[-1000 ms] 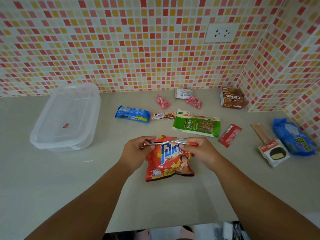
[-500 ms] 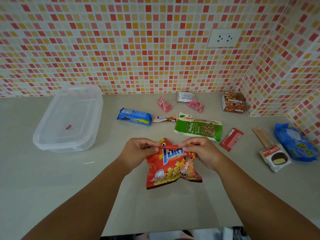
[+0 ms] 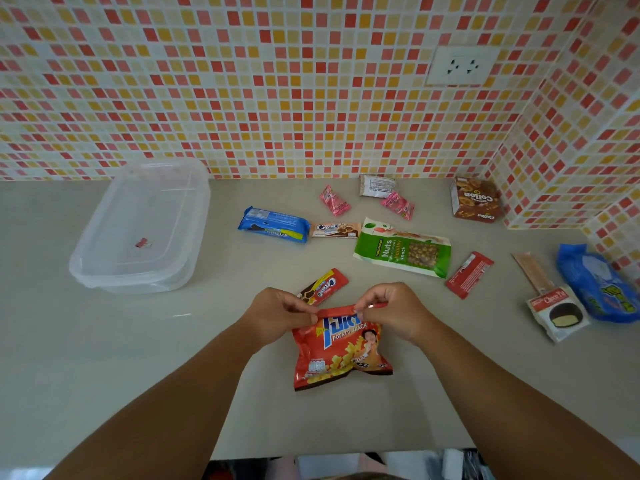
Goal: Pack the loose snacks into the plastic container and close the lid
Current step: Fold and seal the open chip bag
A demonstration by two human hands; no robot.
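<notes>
A red potato snack bag (image 3: 341, 355) lies on the counter in front of me. My left hand (image 3: 277, 311) and my right hand (image 3: 393, 310) both pinch its folded top edge. The clear plastic container (image 3: 104, 271) sits at the back left with its lid on it, and a small red binder clip (image 3: 142, 242) rests on top. Loose snacks lie beyond: a red Cream-O pack (image 3: 323, 286), a blue cookie pack (image 3: 273, 225), a green nuts pouch (image 3: 403, 249).
More snacks are spread at the right: a red sachet (image 3: 469, 274), a Choco Pie packet (image 3: 556, 311), a blue bag (image 3: 601, 284), a brown Collon box (image 3: 476, 199), pink candies (image 3: 334, 200). Tiled walls close the back and right. The counter's front edge (image 3: 346, 453) is near me.
The bag's top has been folded down further between both hands. The red Cream-O pack behind the bag, hidden before, now shows. The camera moved slightly.
</notes>
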